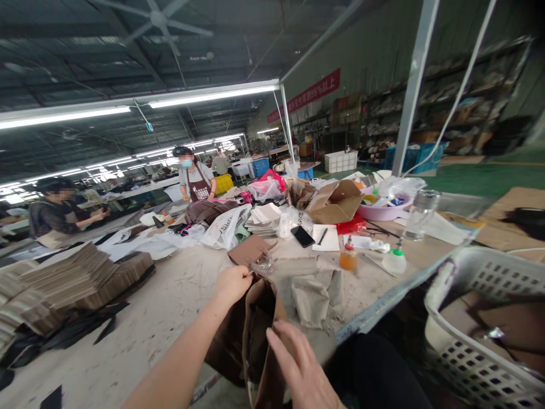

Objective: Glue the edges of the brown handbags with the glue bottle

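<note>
A brown bag (pixel 259 318) stands on the near table edge in front of me, its mouth gaping toward me. My left hand (pixel 232 287) is closed on the bag's far top rim, thumb and fingers pinched together. My right hand (pixel 298 358) lies against the right side of the mouth with fingers stretched out, touching the rim. Just past the left hand are a brown flap-like piece (pixel 251 250) and a clear plastic loop (pixel 263 264). The bag's lower part is hidden by my forearm and hand.
Stacked brown panels (pixel 68 278) are at left. A crumpled grey cloth (pixel 317 295), phone (pixel 302 236), orange bottle (pixel 348 259), green-capped bottle (pixel 395 261) and glass jar (pixel 421 215) lie right. A white basket (pixel 447 329) holds brown pieces. Two co-workers (pixel 198 179) (pixel 55 213) are across.
</note>
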Motion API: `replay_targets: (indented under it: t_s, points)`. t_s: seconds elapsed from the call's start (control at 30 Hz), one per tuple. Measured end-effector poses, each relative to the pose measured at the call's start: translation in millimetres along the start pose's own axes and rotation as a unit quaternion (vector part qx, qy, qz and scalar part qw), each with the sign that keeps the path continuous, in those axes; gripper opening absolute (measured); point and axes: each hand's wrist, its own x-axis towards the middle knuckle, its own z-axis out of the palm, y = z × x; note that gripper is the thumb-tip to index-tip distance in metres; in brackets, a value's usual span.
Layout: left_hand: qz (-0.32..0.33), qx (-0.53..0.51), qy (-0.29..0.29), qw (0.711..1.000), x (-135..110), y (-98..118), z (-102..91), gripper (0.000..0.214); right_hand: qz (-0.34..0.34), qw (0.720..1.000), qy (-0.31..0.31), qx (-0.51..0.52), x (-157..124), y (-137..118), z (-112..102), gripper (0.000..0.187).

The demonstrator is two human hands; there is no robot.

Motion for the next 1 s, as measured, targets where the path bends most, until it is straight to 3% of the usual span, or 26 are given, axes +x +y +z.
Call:
replay_targets:
  t_s: [0.13,0.2,0.27,0.33,0.5,0.57,0.67,0.77,0.87,1.0]
  points:
    - [-0.013,-0.004,0.004,1.0,2,5,2.7,0.021,0.04,0.996,-0.017,-0.074,-10,-6,40,0.09]
    - [-0.025,-0.008,0.006,1.0,2,8,2.9,0.019,0.067,0.996,-0.031,-0.052,-11,-10,45,0.105]
    - [-0.035,-0.015,0.008,0.999,0,6,-1.2,0.018,0.103,0.994,-0.044,-0.011,-9,-13,34,0.113]
    - [-0.046,-0.025,0.003,0.999,-6,-2,-10.9,0.017,0.134,0.99,-0.04,0.027,-5,-10,10,0.109]
    - [-0.091,-0.081,-0.087,0.989,-48,-46,-44.3,0.016,0.206,0.967,-0.04,0.141,19,33,-56,0.096]
    - [-0.096,-0.128,-0.141,0.977,-73,-63,-51.3,0.013,0.212,0.962,-0.041,0.168,33,56,-67,0.088]
    - [-0.091,-0.097,-0.174,0.976,-107,-80,-51.7,0.017,0.176,0.969,-0.066,0.163,52,81,-60,0.072]
    - [-0.07,0.012,-0.087,0.994,-124,-86,-46.9,0.027,0.161,0.972,-0.086,0.148,65,90,-38,0.06]
    - [0.013,0.045,0.007,0.999,-124,-82,-42.5,0.058,0.144,0.969,-0.085,0.182,74,86,-22,0.049]
    - [0.156,0.032,0.033,0.987,-108,-70,-34.3,0.043,0.104,0.962,-0.103,0.233,81,79,-20,0.042]
